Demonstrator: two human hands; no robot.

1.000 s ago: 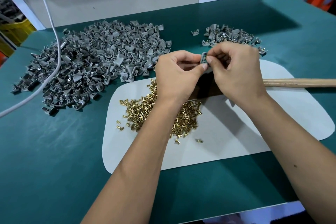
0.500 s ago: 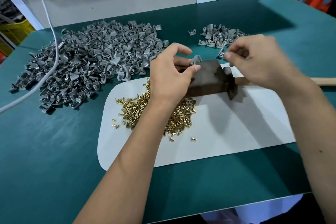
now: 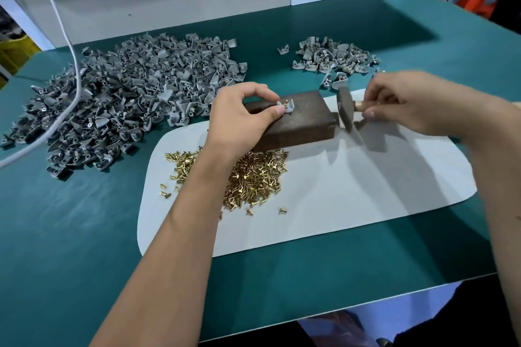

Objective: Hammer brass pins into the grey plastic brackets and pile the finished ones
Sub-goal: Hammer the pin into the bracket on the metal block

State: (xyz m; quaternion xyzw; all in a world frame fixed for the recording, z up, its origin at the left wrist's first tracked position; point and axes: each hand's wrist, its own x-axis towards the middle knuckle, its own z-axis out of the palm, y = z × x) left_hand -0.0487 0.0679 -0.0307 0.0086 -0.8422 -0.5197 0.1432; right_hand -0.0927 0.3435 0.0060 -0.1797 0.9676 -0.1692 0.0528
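A grey bracket [image 3: 288, 106] with a brass pin standing in it sits on top of a dark wooden block [image 3: 304, 121]. My left hand [image 3: 245, 115] pinches the bracket between thumb and forefinger. Just right of the block, my right hand [image 3: 411, 105] grips the hammer's handle close behind its dark head [image 3: 346, 110]. A heap of brass pins [image 3: 253, 175] lies on the white mat, partly under my left forearm. The big pile of grey brackets [image 3: 127, 98] is at the left. A small pile of brackets [image 3: 335, 58] lies at the back right.
The white mat [image 3: 352, 191] lies on a green table [image 3: 70, 234]. A white cable [image 3: 72, 65] hangs down across the big bracket pile. A white wall panel closes the back. The table's front edge runs at the lower right.
My left hand set the bracket with its pin down on the block. My right hand left the bracket, moved right and took hold of the hammer near its head.
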